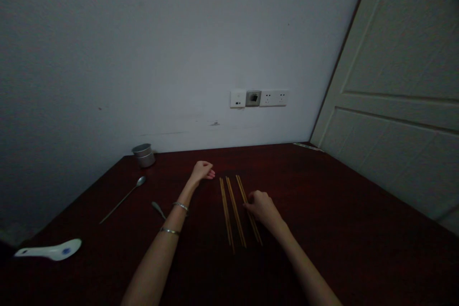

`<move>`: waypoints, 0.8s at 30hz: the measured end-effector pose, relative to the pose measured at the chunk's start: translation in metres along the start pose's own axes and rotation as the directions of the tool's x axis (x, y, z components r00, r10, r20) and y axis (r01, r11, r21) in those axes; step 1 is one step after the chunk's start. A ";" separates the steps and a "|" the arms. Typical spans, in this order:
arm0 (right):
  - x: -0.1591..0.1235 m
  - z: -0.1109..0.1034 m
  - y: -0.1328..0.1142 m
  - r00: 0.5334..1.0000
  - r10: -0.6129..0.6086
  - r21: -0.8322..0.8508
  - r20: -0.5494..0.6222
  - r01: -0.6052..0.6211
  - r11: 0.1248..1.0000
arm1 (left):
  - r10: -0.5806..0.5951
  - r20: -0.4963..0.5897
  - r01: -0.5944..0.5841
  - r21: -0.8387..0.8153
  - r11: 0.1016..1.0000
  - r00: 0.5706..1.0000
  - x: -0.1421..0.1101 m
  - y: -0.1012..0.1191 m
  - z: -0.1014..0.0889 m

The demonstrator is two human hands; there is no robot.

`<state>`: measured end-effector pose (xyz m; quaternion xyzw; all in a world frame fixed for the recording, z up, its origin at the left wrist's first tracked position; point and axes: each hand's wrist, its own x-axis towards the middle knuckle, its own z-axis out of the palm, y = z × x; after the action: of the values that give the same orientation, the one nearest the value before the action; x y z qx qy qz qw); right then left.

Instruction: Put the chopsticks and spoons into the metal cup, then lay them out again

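Three pairs of chopsticks lie on the dark red tabletop [322, 210], side by side and pointing lengthwise toward the wall [161, 48]. Designation, left to right: left pair [226, 210], middle pair [235, 210], right pair [243, 192]. The sticks within each pair lie close together; narrow strips of tabletop separate the pairs.

Right hand [263, 205]: positioned over the right pair, fingers bent, thumb and fingertips at the sticks near mid-length. From where I stand I cannot tell whether it grips them or only touches them.

Left hand [202, 170]: fingers curled, beside the far ends of the left pair and apart from them. How fully it is closed cannot be determined; I see nothing in its hold. The left arm carries two bracelets, an upper one [181, 206] near the wrist and a lower one [169, 231] farther along the forearm.

Container: one grey metal cup [144, 156], upright, mouth up, at the far left of the tabletop near the wall. Its inside is shadowed; the contents cannot be read.

Spoons: a long-handled spoon [124, 199] lies diagonally, bowl end toward the cup. A white spoon [53, 251] with a blue mark lies nearest the left edge. A small utensil [157, 208] lies partly hidden by the left forearm.
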<state>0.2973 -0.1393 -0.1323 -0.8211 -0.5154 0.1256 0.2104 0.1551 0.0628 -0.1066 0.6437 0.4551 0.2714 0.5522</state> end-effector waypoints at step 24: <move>0.031 0.010 -0.043 0.994 0.003 -0.071 0.108 0.004 0.997 | 0.003 0.012 -0.004 0.021 1.000 1.000 -0.001 -0.001 0.005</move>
<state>0.2725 -0.0932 -0.1203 -0.8200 -0.5303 0.1516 0.1530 0.1582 0.0596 -0.1086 0.6519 0.4535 0.2636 0.5476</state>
